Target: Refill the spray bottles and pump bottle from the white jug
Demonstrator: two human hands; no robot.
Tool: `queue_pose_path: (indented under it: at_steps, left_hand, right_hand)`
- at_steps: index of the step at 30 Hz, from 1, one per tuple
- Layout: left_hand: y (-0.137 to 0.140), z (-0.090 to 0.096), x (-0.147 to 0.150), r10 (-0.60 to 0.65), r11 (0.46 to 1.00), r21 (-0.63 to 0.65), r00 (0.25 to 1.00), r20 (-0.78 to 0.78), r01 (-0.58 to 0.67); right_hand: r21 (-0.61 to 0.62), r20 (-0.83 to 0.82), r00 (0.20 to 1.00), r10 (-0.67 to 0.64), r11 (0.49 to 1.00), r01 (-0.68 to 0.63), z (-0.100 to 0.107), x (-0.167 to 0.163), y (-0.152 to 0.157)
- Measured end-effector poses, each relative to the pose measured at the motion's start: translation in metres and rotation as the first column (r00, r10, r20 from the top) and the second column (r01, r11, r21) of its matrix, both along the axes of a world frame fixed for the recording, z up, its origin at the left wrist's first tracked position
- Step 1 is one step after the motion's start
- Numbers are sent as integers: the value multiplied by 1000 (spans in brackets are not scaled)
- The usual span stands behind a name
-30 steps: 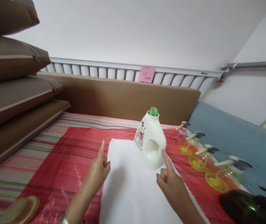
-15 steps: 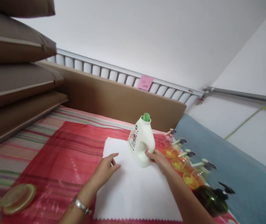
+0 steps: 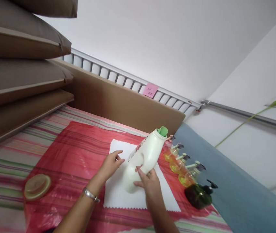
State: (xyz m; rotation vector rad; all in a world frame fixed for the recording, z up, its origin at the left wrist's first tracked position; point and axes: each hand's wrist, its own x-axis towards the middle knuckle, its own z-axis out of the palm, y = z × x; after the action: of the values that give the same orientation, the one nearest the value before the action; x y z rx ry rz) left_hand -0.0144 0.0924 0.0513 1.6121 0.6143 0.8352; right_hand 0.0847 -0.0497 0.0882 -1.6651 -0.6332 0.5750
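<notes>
A pale green detergent jug (image 3: 150, 152) with a green pour spout in its uncapped mouth tilts to the right above a white cloth (image 3: 118, 200) with zigzag edges. My right hand (image 3: 149, 183) grips the jug low on its handle side, fingers and thumb closed on it. Left of the jug, my left hand (image 3: 111, 164) hovers apart from it with fingers loosely curved and nothing in them. A bracelet circles that wrist. The jug's label is mostly turned out of sight.
Several pump bottles stand along the right, the nearest being a dark green one (image 3: 198, 195). A round lid (image 3: 37, 186) lies on the red plastic sheet (image 3: 79, 142) at left. Stacked cushions (image 3: 26, 74) rise at far left. A brown board (image 3: 123, 103) runs along the back.
My right hand has lifted the jug and tipped its mouth to the right. My left hand stays open beside it. The whole view has shifted a little.
</notes>
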Motion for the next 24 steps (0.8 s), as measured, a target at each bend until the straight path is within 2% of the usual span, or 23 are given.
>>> queue_pose_path:
  at_steps: [3,5,7,9,13,16,19,24]
  left_hand:
    - [-7,10,-6,-43,999,0,997,57,43]
    - [-13,19,-10,-108,994,7,990,87,108]
    - [-19,26,-12,-145,989,47,988,51,142]
    - [-25,31,-12,-114,987,109,993,-40,118]
    - [-36,35,-4,42,974,227,974,-224,10]
    - [-38,33,4,155,965,245,955,-251,-92]
    - [-32,27,6,181,959,251,967,-181,-133]
    - [-10,18,-1,123,939,338,982,-141,-69]
  right_hand:
    - [111,-112,993,36,994,-24,-14,-30,10]
    - [187,-128,988,90,980,-65,-23,-42,17]
    - [229,-114,985,129,968,-100,-28,-48,22]
    - [232,-88,985,146,965,-122,-32,-49,25]
    - [196,23,984,178,964,-179,-36,-48,20]
    - [130,145,964,224,961,-243,-38,-43,4]
    - [8,257,936,242,968,-252,-44,-28,-24]
    - [-20,372,925,73,997,-71,-66,32,-89]
